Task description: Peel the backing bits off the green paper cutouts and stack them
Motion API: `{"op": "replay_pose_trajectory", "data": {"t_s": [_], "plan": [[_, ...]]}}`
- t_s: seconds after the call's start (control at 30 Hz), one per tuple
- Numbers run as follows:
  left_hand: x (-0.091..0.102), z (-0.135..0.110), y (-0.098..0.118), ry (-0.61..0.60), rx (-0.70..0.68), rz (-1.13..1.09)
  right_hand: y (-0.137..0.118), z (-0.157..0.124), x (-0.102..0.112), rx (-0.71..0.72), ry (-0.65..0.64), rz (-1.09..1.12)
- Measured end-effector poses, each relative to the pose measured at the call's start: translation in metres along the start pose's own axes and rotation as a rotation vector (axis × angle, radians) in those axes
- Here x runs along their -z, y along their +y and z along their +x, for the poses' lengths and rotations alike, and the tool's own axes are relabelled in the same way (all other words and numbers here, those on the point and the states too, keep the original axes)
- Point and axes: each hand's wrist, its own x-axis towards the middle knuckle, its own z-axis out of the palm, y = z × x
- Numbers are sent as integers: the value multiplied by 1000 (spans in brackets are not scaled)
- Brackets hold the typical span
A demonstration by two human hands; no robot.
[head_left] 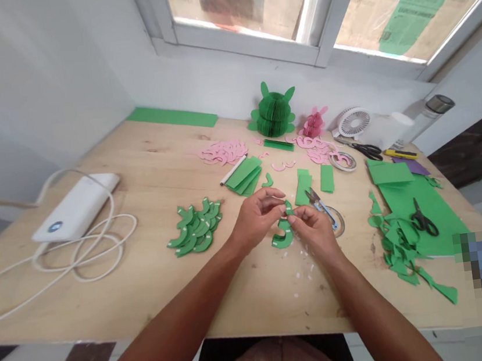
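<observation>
Between the fingertips of my left hand [255,217] and my right hand [316,228] is a small curved green paper piece [289,206], pinched from both sides. Just beneath it on the table lie more curved green paper pieces [284,238] with small white patches. To the left a pile of similar green curves [198,225], also with white patches, is spread out. Small scissors [322,205] with pale blue handles rest beside my right hand, over a clear round ring [337,221]. Tiny white scraps [297,276] are scattered near my right wrist.
Pink paper curves [224,152], green paper sheets [244,175] and a tape roll [343,161] lie farther back. Behind them stand a green honeycomb paper figure [274,115] and a small fan [353,123]. Black scissors [422,220] and green offcuts [401,246] are right; a white cabled box [76,206] is left.
</observation>
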Motion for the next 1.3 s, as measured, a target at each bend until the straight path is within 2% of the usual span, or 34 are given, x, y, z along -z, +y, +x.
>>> {"op": "replay_pose_trajectory", "data": {"t_s": [0.57,0.93,1.3], "plan": [[0,0,3,-11,38,-50,2,0,0,-4,-32,12],[-2,-1,-3,-41,13,11,0,1,1,-5,0,2],[-4,2,-7,41,-20,2,1,1,0,-17,-7,-2]]}}
